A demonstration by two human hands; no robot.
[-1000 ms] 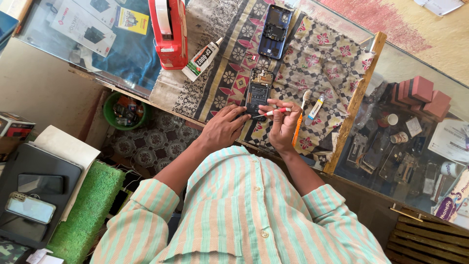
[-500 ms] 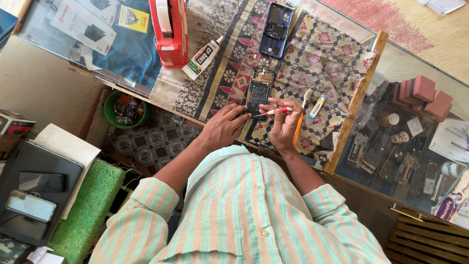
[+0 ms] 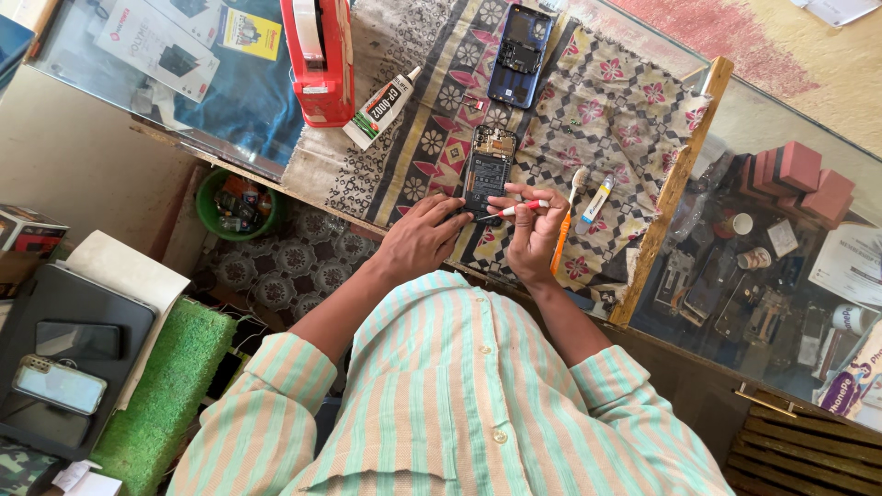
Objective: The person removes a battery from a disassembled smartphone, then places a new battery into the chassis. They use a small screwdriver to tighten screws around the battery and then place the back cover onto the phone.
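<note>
Phone (image 3: 487, 172) opened, flat on patterned cloth (image 3: 616, 119).
Lower edge is steadied by left hand (image 3: 421, 237), fingers spread; red-and-white screwdriver (image 3: 516, 209) is pinched by right hand (image 3: 536, 231) over it.

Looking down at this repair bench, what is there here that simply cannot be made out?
All in the head view:
- Lower end of the opened phone: covered by the left hand.
- Tip of the red-and-white tool in the right hand: too small to tell its kind.
- Contents of the green bowl: dark, partly under the counter edge.
- Parts under the glass counter: blurred by reflections.
</note>
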